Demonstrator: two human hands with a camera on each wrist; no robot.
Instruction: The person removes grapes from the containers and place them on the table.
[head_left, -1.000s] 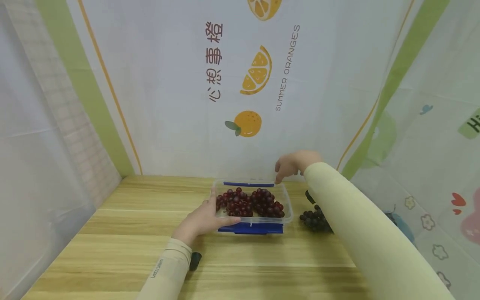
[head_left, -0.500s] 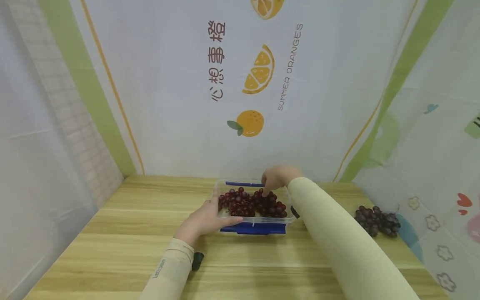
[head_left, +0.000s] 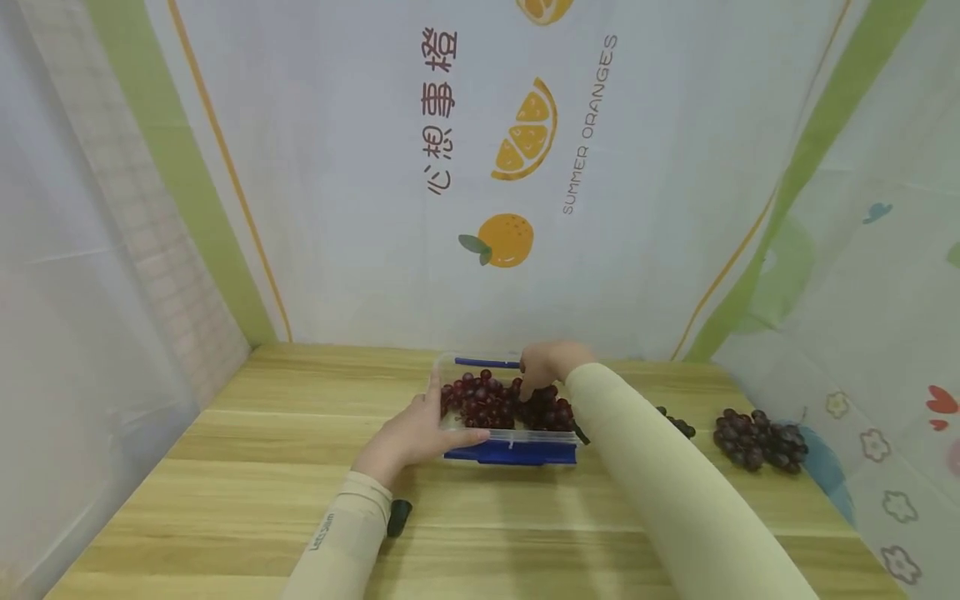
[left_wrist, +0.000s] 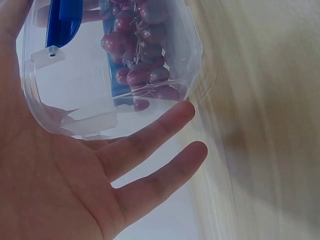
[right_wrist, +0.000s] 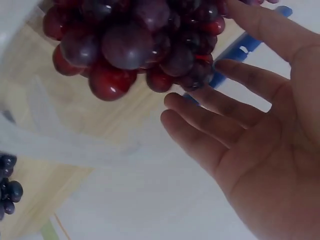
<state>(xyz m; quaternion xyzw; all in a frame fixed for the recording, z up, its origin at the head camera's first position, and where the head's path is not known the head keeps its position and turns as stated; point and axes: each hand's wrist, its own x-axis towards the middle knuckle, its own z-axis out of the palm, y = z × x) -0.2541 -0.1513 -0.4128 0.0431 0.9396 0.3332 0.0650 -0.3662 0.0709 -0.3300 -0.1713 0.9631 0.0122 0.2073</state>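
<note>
A clear plastic food container (head_left: 437,362) with blue clips stands on the wooden table, with dark red grapes inside. My left hand (head_left: 408,433) holds its left front corner, thumb along the front rim. In the left wrist view, two fingers of the left hand (left_wrist: 145,165) reach out straight beside the container wall. My right hand (head_left: 546,367) dips into the container over the right bunch of grapes (head_left: 551,408). In the right wrist view, the thumb and index finger of the right hand (right_wrist: 250,125) meet the edge of that bunch of grapes (right_wrist: 125,45).
On the right of the table (head_left: 285,467) lies another bunch of dark grapes (head_left: 759,437). A smaller black bunch (head_left: 678,423) shows partly behind the right sleeve. White cloth (head_left: 360,250) with printed oranges hangs right behind the container, and cloth also hangs at both sides.
My right hand has come down from above the container's back right corner to the grapes inside. The left hand keeps its hold. The view has shifted slightly.
</note>
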